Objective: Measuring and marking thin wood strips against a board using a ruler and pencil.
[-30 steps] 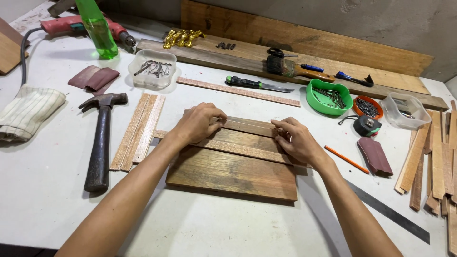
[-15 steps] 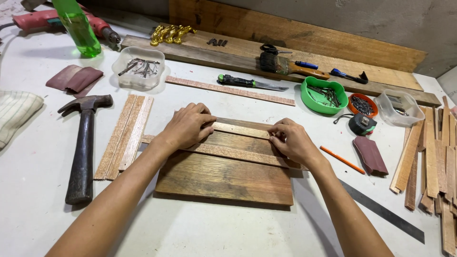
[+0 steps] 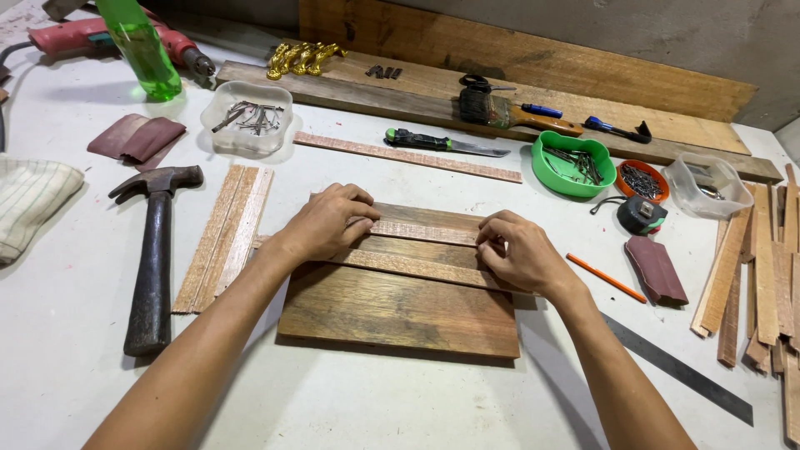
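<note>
A: Item: thin wood strip (image 3: 421, 231), pale, lying across the dark board (image 3: 400, 308) mid-worktop (image 3: 75, 350). Handling?

B: Judged light, stiff, liable to snap if flexed; best pressed flat at both ends.

A: Hands?

B: Left hand (image 3: 325, 223) fingers curled, pressing the strip's left end; right hand (image 3: 518, 252) fingers bent, pinching its right end. Second strip (image 3: 417, 268) just nearer.

A: Surroundings?

B: Hammer (image 3: 154, 258) left; orange pencil (image 3: 606, 277) right.

A: Change from earlier?

B: Hands unmoved on the strip; only the view shifted.

No labels, signs or screens show. The nearest things to packages are a clear plastic tub (image 3: 248, 117) of nails at the worktop's (image 3: 417, 400) back left, a round green tub (image 3: 550, 171) and another clear tub (image 3: 708, 196) at the right.
</note>
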